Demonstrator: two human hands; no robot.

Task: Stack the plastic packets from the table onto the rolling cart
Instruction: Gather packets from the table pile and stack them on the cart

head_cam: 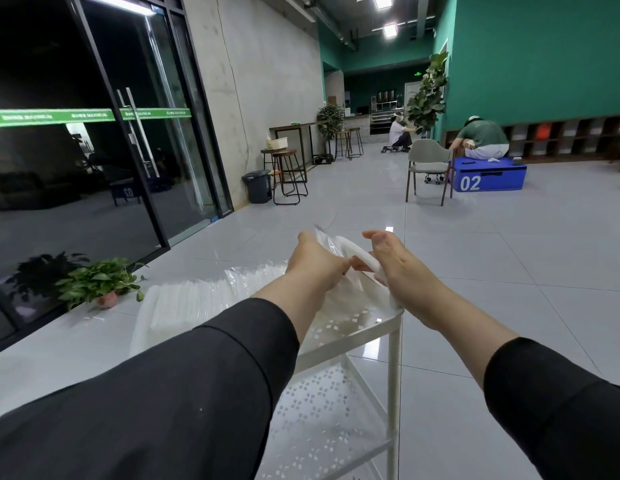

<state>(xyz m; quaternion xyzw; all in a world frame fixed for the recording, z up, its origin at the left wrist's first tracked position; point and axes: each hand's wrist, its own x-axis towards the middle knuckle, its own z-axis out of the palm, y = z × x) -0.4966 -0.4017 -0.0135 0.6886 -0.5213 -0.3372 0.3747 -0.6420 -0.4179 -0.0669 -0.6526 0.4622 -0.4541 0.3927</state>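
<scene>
Both hands are on the same plastic packet, left hand pinching its near edge, right hand gripping the far end, with the cart's top tray right below them.

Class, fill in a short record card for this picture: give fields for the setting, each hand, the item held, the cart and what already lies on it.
setting: tiled hall with glass doors at left
left hand: grips the packet's left side
right hand: holds the packet's right side
packet: clear plastic with white contents, held above the cart's right end
cart: white, perforated shelves
stack: packets lying on the cart's top shelf, left of the hands
floor plant: by the glass doors
</scene>
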